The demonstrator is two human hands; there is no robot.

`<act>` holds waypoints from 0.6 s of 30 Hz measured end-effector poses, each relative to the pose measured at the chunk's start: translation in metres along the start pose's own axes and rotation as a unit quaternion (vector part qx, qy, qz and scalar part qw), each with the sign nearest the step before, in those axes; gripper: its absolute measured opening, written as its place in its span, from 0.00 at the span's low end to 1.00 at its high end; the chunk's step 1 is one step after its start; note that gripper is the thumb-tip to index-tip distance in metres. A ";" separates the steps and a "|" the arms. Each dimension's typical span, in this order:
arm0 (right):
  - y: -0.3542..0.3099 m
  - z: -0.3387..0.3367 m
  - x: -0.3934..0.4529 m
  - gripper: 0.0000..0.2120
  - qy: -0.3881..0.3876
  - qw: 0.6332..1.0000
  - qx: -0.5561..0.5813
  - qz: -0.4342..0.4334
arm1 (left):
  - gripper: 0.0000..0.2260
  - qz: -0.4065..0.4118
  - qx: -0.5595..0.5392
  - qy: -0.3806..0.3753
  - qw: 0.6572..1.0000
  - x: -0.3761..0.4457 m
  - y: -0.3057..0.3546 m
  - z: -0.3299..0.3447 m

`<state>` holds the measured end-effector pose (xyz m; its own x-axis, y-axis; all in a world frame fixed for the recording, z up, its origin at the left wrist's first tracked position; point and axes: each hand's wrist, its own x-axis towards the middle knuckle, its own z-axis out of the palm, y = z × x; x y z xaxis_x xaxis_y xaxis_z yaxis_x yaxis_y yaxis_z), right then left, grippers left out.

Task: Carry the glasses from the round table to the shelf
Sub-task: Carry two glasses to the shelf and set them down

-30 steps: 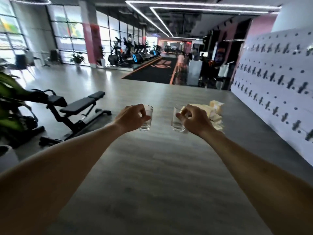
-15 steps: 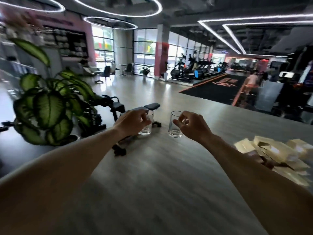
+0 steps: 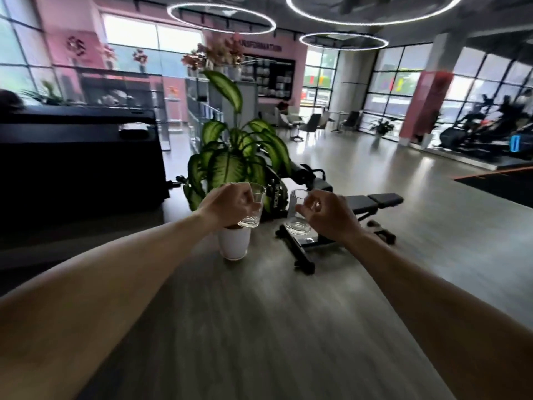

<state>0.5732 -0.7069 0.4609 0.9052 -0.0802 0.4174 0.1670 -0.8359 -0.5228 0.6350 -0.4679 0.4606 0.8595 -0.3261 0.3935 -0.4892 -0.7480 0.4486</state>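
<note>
— Glass, clear and empty: a short clear drinking glass (image 3: 253, 207) sits in the left hand (image 3: 227, 207) at the middle of the frame, a little left of centre. How is it held?

— Fingers curled around its near side, thumb toward the rim; the hand is closed round the glass, which tilts slightly to the left. Its thick base shows below the knuckles.

— And the other?

— A second clear tumbler with a thick base (image 3: 298, 215) is in the right hand (image 3: 328, 216), just right of centre. That grip is looser: thumb and forefinger pinch the wall near the rim, the remaining fingers arched and partly spread behind it. The glass hangs roughly upright.

— Do the two glasses touch?

— No, they are near each other but apart, with a gap between them.

— What lies beyond them?

— Behind the left hand, a green and cream leafy plant in a white pot (image 3: 233, 243) stands on the grey wood-grain floor (image 3: 259, 327). Behind the right hand, a black padded workout bench (image 3: 372, 202) stretches toward the right. A dark cabinet-like block (image 3: 78, 160) fills the left middle of the frame. Ring-shaped ceiling lights (image 3: 220, 18) hang at the top.

— Is a shelf visible?

— Blurred shelving shows in the upper middle; I cannot tell more.
</note>
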 end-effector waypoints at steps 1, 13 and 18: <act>-0.006 0.013 0.014 0.11 -0.006 1.000 0.003 -0.009 | 0.10 -0.006 0.006 0.001 1.000 0.007 -0.015 -0.004; -0.073 0.133 0.211 0.11 -0.012 0.995 0.046 -0.084 | 0.11 -0.057 0.002 0.045 0.997 0.138 -0.183 -0.069; -0.090 0.174 0.275 0.10 -0.023 0.993 0.044 -0.110 | 0.11 -0.065 0.017 0.053 0.996 0.185 -0.236 -0.082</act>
<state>0.8754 -0.5597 0.4934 0.8593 0.1261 0.4957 0.3950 -0.7792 -0.4866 0.8978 -0.3040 0.4937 0.8935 -0.1639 0.4181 -0.3684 -0.8000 0.4737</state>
